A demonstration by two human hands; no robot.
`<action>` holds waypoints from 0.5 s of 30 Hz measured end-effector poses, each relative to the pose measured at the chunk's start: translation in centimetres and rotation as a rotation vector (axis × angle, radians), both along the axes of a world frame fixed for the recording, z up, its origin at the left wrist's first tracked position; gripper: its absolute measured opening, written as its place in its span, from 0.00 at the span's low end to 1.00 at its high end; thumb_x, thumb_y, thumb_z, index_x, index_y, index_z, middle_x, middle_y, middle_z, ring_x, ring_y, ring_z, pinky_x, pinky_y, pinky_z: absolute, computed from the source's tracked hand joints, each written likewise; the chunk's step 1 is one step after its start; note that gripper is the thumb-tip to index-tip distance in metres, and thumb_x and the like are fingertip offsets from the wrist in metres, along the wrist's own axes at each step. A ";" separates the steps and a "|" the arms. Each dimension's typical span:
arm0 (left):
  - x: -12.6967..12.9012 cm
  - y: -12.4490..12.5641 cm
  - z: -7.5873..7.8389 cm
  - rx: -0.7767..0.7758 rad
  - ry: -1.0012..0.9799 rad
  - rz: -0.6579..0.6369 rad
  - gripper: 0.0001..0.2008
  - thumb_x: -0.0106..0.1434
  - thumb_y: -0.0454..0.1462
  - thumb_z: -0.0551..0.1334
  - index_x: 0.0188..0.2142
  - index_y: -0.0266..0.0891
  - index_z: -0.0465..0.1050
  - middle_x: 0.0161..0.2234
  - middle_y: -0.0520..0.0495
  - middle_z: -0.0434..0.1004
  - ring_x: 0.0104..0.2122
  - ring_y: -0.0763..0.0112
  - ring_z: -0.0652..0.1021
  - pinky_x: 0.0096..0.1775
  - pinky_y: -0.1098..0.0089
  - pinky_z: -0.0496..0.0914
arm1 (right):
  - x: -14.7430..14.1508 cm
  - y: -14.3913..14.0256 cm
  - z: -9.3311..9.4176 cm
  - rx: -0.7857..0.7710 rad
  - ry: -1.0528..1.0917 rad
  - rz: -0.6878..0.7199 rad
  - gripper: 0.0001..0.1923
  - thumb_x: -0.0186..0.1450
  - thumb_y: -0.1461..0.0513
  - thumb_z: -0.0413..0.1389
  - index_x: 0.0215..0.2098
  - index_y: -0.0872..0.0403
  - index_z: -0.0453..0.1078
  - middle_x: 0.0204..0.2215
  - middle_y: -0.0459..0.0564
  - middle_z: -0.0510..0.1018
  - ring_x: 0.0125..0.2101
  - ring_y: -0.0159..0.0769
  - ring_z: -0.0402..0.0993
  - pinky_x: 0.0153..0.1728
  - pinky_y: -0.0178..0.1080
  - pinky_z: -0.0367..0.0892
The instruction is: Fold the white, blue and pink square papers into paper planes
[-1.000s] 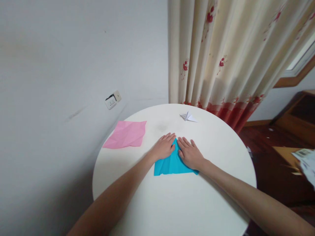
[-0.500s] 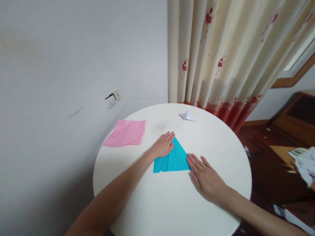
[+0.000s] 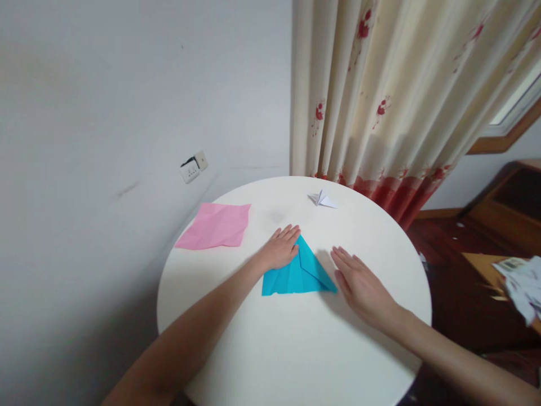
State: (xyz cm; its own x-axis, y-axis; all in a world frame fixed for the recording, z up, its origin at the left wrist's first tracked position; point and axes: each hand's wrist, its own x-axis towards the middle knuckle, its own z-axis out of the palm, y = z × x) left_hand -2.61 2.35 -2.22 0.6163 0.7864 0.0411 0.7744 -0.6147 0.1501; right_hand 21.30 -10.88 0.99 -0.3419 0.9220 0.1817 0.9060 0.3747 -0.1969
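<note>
Near the middle of the round table (image 3: 296,349), your left hand (image 3: 281,251) lies flat, fingers together, pinning the blue paper (image 3: 296,273) — already folded to a triangle with visible creases. Your right hand (image 3: 359,285) hovers just beside its right corner, fingers extended, gripping nothing. Toward the far-left edge a pink sheet (image 3: 215,225) lies unfolded; a small white folded piece (image 3: 322,199) sits near the far edge.

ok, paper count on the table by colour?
Blue: 1, the folded blue paper, left hand flat on its left side, right hand just off its right corner
Pink: 1, the creased pink sheet
White: 1, the small folded white piece near the far edge of the table
Total: 3
</note>
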 end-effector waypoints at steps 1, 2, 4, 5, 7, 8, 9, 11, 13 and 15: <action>0.0 0.0 -0.2 0.009 -0.007 0.002 0.29 0.72 0.44 0.43 0.69 0.37 0.48 0.71 0.44 0.43 0.69 0.59 0.46 0.66 0.53 0.44 | -1.4 1.6 0.2 -0.028 -0.017 0.016 0.27 0.73 0.61 0.37 0.67 0.61 0.57 0.66 0.59 0.58 0.66 0.45 0.53 0.64 0.54 0.54; 0.0 0.1 -0.3 0.016 -0.017 0.002 0.28 0.72 0.44 0.43 0.69 0.38 0.48 0.70 0.44 0.44 0.69 0.60 0.46 0.66 0.52 0.44 | -2.9 3.0 0.3 -0.047 -0.040 0.045 0.27 0.73 0.62 0.37 0.67 0.61 0.55 0.67 0.59 0.56 0.67 0.46 0.51 0.64 0.56 0.50; 0.0 0.3 -0.6 0.021 -0.042 -0.003 0.28 0.72 0.43 0.43 0.68 0.39 0.49 0.70 0.45 0.45 0.69 0.61 0.47 0.66 0.52 0.44 | -5.5 5.4 -0.2 -0.073 -0.090 0.055 0.28 0.71 0.64 0.38 0.68 0.65 0.53 0.67 0.62 0.55 0.67 0.50 0.49 0.65 0.59 0.46; -0.1 0.4 -0.7 0.018 -0.060 -0.006 0.27 0.72 0.42 0.43 0.68 0.40 0.49 0.70 0.45 0.46 0.69 0.62 0.48 0.66 0.53 0.45 | -6.6 6.3 -0.6 -0.086 -0.117 0.043 0.28 0.71 0.65 0.38 0.68 0.67 0.52 0.67 0.64 0.55 0.67 0.52 0.49 0.64 0.59 0.46; -0.3 0.6 -0.5 0.012 -0.108 -0.002 0.26 0.72 0.40 0.42 0.68 0.39 0.50 0.70 0.44 0.49 0.69 0.65 0.50 0.66 0.56 0.47 | -8.1 7.5 -1.3 -0.096 -0.160 0.027 0.29 0.70 0.66 0.38 0.67 0.70 0.51 0.67 0.66 0.54 0.67 0.53 0.48 0.64 0.58 0.46; -0.5 0.8 -0.3 0.017 -0.134 0.008 0.26 0.72 0.39 0.43 0.68 0.38 0.51 0.69 0.44 0.50 0.68 0.65 0.52 0.66 0.58 0.49 | -8.6 7.9 -1.6 -0.092 -0.169 0.016 0.28 0.70 0.67 0.38 0.67 0.71 0.52 0.67 0.67 0.55 0.67 0.53 0.49 0.63 0.58 0.46; -0.8 0.9 -0.1 0.029 -0.155 0.026 0.26 0.71 0.38 0.44 0.67 0.37 0.52 0.69 0.43 0.52 0.68 0.65 0.54 0.65 0.60 0.51 | -8.8 8.2 -1.7 -0.084 -0.168 0.010 0.28 0.70 0.67 0.38 0.66 0.70 0.54 0.66 0.67 0.56 0.66 0.53 0.50 0.63 0.57 0.47; -1.4 1.0 0.6 0.056 -0.167 0.090 0.26 0.70 0.41 0.50 0.65 0.36 0.57 0.65 0.40 0.59 0.65 0.62 0.61 0.63 0.62 0.56 | -8.8 8.6 -1.7 -0.065 -0.145 0.012 0.25 0.71 0.66 0.39 0.63 0.67 0.60 0.64 0.66 0.61 0.64 0.52 0.55 0.62 0.53 0.52; -1.9 1.0 1.2 0.064 -0.144 0.180 0.27 0.67 0.46 0.56 0.62 0.36 0.63 0.60 0.38 0.67 0.60 0.56 0.67 0.60 0.60 0.60 | -8.4 8.9 -1.5 -0.046 -0.116 0.033 0.21 0.70 0.65 0.43 0.57 0.64 0.67 0.59 0.65 0.67 0.58 0.49 0.62 0.58 0.47 0.58; -2.2 0.8 1.6 0.050 -0.124 0.263 0.31 0.62 0.52 0.60 0.59 0.37 0.66 0.55 0.37 0.70 0.56 0.52 0.70 0.58 0.59 0.62 | -8.0 9.2 -1.2 -0.030 -0.102 0.046 0.18 0.70 0.64 0.45 0.52 0.62 0.71 0.53 0.64 0.71 0.53 0.48 0.65 0.53 0.44 0.62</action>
